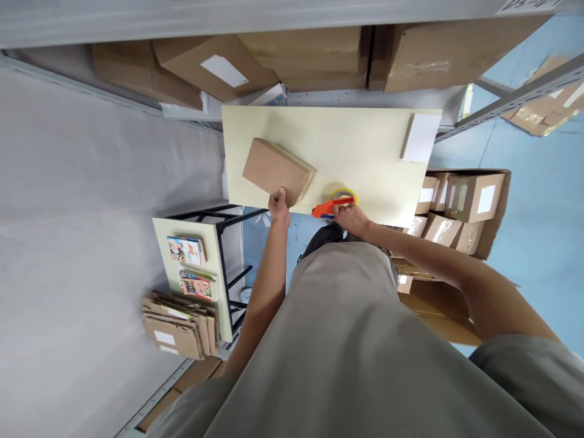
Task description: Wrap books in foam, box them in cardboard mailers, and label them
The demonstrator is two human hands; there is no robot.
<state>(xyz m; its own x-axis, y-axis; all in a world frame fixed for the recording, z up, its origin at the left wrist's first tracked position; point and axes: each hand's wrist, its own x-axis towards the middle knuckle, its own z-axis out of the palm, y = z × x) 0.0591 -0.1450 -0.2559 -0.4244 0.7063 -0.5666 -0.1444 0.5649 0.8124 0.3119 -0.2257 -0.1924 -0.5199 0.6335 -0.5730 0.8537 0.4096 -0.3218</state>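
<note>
A brown cardboard box (276,172) lies at an angle on the left part of the pale table (360,146). My left hand (280,207) grips its near edge, thumb on top and the other fingers mostly hidden. At the table's front edge, my right hand (350,218) is closed on an orange tape dispenser (329,207) with a yellow-rimmed roll of tape (345,193). The dispenser is to the right of the box, apart from it.
White labels (421,137) lie stacked at the table's right end. Cartons (314,58) fill the shelf behind. Right of me stands a large open carton (502,207) of small boxes. A side table (171,274) holds booklets; flattened cardboard (177,328) leans beside it.
</note>
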